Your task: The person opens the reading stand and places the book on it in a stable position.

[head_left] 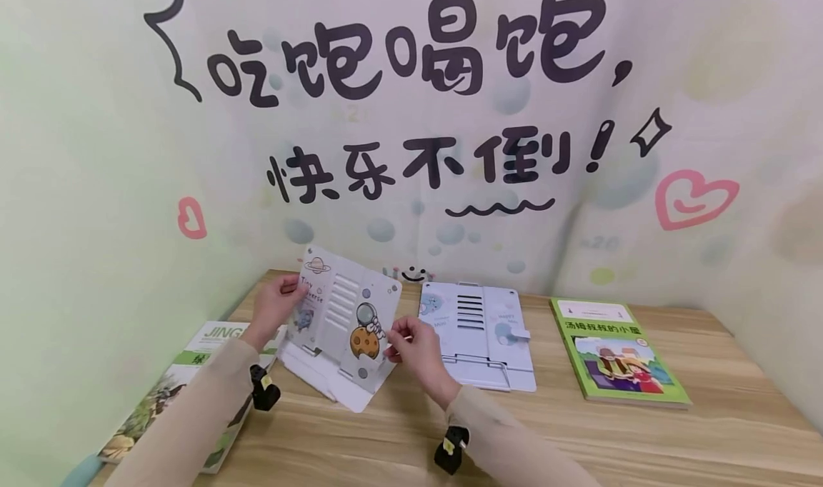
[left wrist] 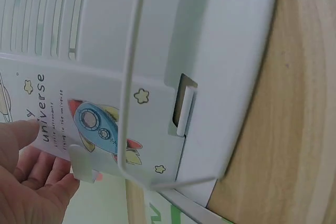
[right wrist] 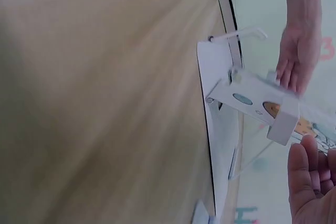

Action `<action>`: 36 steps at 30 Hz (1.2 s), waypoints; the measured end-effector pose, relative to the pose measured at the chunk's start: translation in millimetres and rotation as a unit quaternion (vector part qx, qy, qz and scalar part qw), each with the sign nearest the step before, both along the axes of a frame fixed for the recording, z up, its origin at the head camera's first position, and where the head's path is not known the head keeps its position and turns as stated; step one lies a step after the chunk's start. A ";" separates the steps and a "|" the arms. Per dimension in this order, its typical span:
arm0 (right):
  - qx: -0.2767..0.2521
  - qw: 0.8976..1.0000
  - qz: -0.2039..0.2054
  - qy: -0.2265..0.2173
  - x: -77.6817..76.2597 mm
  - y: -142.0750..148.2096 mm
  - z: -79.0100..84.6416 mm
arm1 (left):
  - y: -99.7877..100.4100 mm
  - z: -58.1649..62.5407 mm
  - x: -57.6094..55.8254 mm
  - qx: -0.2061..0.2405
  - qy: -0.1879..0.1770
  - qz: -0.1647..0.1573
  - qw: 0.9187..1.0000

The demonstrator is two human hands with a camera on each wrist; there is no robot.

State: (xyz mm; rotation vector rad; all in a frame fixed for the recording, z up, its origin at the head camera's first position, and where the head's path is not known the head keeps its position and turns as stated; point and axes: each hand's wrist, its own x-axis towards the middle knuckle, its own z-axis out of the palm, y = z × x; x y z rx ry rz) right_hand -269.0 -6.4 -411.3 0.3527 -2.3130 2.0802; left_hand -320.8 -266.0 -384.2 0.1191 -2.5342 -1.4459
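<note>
A white book stand [head_left: 337,312] with an astronaut and planet print stands tilted up on the wooden table. My left hand [head_left: 276,310] pinches its left edge, thumb on the printed face and fingers behind, as the left wrist view shows near the blue rocket [left wrist: 97,127]. At the right edge, my right hand [head_left: 418,351] holds the panel by its fingertips; in the right wrist view the fingers [right wrist: 300,174] are beside a small white side clip [right wrist: 285,124]. A wire bar [left wrist: 128,72] crosses the front of the panel. The base plate [left wrist: 231,66] lies on the table.
A second white book stand [head_left: 489,337] lies folded to the right of my right hand. Farther right is a green picture book [head_left: 620,355]. Another book [head_left: 173,387] lies partly under my left forearm. A printed cloth [head_left: 418,116] hangs behind the table [head_left: 553,437].
</note>
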 end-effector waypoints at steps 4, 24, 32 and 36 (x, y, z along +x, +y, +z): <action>0.016 1.000 -0.019 -0.017 -18.9 4.6 4.2 | -2.5 -1.6 4.2 -0.002 0.001 0.033 0.999; 0.086 0.993 -0.082 -0.013 -65.6 9.0 9.2 | -3.9 -18.2 16.1 -0.006 0.054 0.094 0.994; 0.070 0.994 -0.081 0.005 -64.0 6.2 11.1 | -5.9 -19.2 13.7 -0.004 0.042 0.102 0.994; 0.069 0.995 -0.078 0.002 -64.0 4.6 11.1 | -7.5 -18.2 14.9 -0.008 0.046 0.095 0.994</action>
